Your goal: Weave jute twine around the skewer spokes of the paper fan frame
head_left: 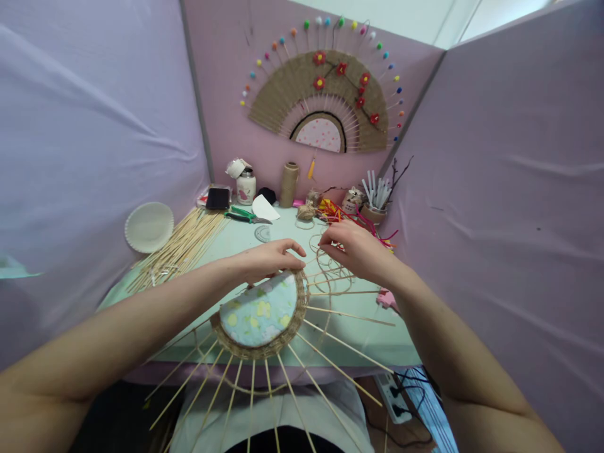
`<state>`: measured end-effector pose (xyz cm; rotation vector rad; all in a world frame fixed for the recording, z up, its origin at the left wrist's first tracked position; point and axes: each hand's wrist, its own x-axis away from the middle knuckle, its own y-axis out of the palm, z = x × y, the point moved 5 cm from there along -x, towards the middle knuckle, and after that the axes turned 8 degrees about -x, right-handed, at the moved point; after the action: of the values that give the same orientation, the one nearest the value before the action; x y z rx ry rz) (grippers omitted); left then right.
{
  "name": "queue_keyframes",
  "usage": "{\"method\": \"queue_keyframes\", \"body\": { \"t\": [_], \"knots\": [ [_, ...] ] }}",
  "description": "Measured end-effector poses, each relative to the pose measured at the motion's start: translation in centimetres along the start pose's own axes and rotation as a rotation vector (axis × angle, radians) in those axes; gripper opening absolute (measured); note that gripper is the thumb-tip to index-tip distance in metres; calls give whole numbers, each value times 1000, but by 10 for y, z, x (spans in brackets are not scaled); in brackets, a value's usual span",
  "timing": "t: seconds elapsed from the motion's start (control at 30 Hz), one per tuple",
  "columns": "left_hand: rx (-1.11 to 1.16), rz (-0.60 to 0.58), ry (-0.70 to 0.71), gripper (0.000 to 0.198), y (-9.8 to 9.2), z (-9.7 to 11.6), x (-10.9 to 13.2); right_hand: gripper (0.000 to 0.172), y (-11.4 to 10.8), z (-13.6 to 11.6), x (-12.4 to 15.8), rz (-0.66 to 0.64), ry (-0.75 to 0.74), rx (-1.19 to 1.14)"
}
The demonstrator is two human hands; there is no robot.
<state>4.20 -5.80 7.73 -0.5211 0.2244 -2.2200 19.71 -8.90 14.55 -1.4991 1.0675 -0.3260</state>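
Note:
A half-round fan base covered in pale blue floral cloth hangs over the table's near edge, its straight side tilted up and to the left. Brown twine is woven around its curved rim, and thin bamboo sticks spread out from it. My left hand is closed on the base's upper right end, thumb hidden behind the fingers. To its right, my right hand pinches a strand of twine close to the topmost sticks. Loose loops of twine lie beneath that hand, partly behind the sticks.
Bamboo sticks are piled left beside a white scalloped bowl. Green-handled pruning shears, a protractor, a twine spool and a pot of glue sticks stand or lie behind. A finished fan hangs on the back wall.

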Motion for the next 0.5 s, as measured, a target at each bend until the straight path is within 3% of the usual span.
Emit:
{"method": "queue_keyframes", "body": {
  "t": [0.27, 0.5],
  "knots": [
    [152, -26, 106, 57, 9, 8, -1, 15, 1, -5, 8, 10, 12, -27],
    [287, 43, 124, 48, 11, 7, -4, 15, 5, -6, 12, -3, 21, -67]
  ]
}}
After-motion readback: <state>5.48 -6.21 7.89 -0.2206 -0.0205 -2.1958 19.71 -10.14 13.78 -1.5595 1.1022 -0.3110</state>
